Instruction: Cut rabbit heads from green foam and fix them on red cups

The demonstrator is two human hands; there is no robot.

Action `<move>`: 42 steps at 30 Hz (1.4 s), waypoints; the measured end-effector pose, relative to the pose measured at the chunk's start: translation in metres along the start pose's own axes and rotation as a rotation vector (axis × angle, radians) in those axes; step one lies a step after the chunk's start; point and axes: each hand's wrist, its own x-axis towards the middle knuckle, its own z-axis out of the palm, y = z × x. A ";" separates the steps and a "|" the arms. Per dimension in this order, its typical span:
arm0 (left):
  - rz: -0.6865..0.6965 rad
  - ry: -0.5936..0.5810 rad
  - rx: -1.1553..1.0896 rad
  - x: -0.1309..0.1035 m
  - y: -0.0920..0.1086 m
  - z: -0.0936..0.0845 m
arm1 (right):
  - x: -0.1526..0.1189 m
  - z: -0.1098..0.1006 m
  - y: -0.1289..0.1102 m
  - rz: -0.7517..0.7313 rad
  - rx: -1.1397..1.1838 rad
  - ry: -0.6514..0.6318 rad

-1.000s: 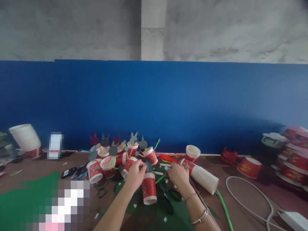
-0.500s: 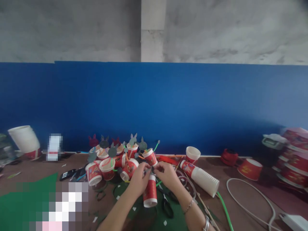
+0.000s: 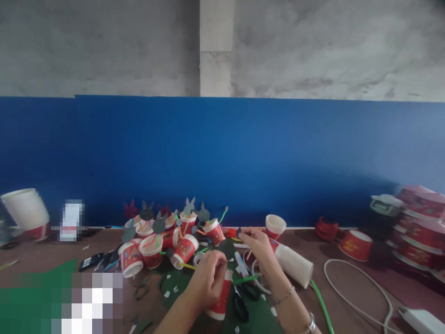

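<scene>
My left hand [image 3: 211, 273] is curled closed just over a red and white paper cup [image 3: 219, 308], hiding much of it. What its fingertips pinch, if anything, I cannot make out. Out from the cup's right side runs a green strip [image 3: 246, 280]. Right above the left fingertips shows a dark round paper piece [image 3: 226, 248]; whether it is held is unclear. My right hand [image 3: 257, 245], raised to the right, pinches a small dark paper disc [image 3: 238, 232] between thumb and fingers. Scissors [image 3: 240, 306] with black handles lie beside the cup.
Several cups [image 3: 151, 250] with paper animal heads crowd the left. Stacked paper cups [image 3: 295, 265] lie on the right beside a white cable [image 3: 358, 262]. Green paper [image 3: 259, 315] and white scraps lie beneath my hands. A blue wall panel [image 3: 222, 157] stands behind.
My hands, together at the cup's top before, have parted. The right moved up and right with a small dark disc; the left came lower with the cup, which shifted nearer me.
</scene>
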 end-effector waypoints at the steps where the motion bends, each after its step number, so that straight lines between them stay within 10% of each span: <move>1: 0.031 -0.010 0.003 0.000 0.002 -0.001 | -0.001 0.000 -0.002 0.019 0.012 -0.023; 42: 0.084 -0.065 -0.058 -0.001 0.008 0.000 | -0.002 0.008 0.000 -0.039 0.029 -0.214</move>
